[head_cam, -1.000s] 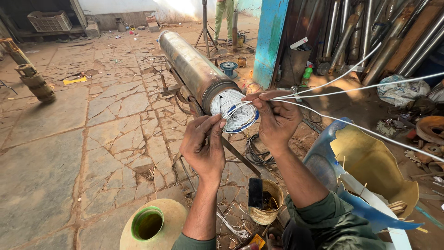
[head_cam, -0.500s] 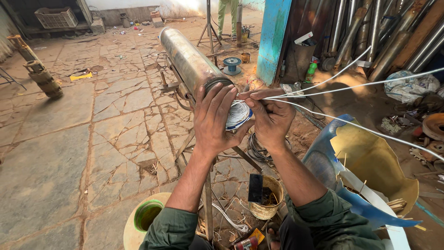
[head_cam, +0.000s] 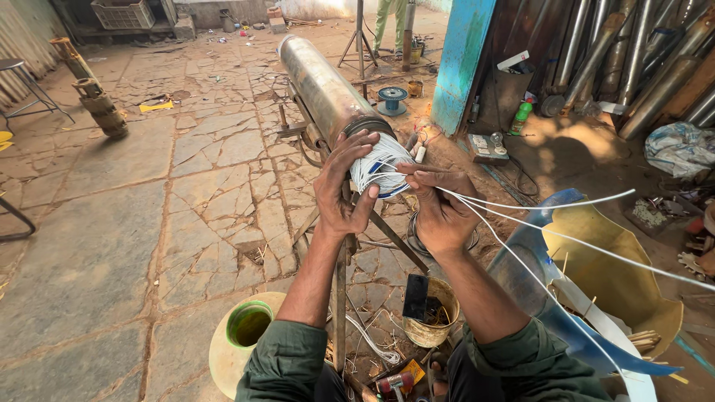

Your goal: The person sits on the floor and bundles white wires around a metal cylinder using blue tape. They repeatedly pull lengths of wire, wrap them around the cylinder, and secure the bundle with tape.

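A long metal motor cylinder (head_cam: 319, 83) lies on a metal stand (head_cam: 341, 275), its near end packed with white winding wires (head_cam: 381, 167). My left hand (head_cam: 344, 187) cups that near end, fingers spread over the wire bundle. My right hand (head_cam: 439, 208) pinches white wire strands (head_cam: 566, 238) at the end of the cylinder; the strands run off tight to the right edge of the view. Both sleeves are green.
A yellow pot with a green inside (head_cam: 247, 327) and a small bucket (head_cam: 430, 320) with a black tool stand under the stand. A blue and yellow curved sheet (head_cam: 611, 275) lies at right. Metal pipes (head_cam: 633, 52) lean at back right. A person's legs (head_cam: 387, 18) stand far back.
My left hand rose from below the cylinder's end and now covers the wire bundle. My right hand stayed at the end, holding the strands. The view has shifted slightly.
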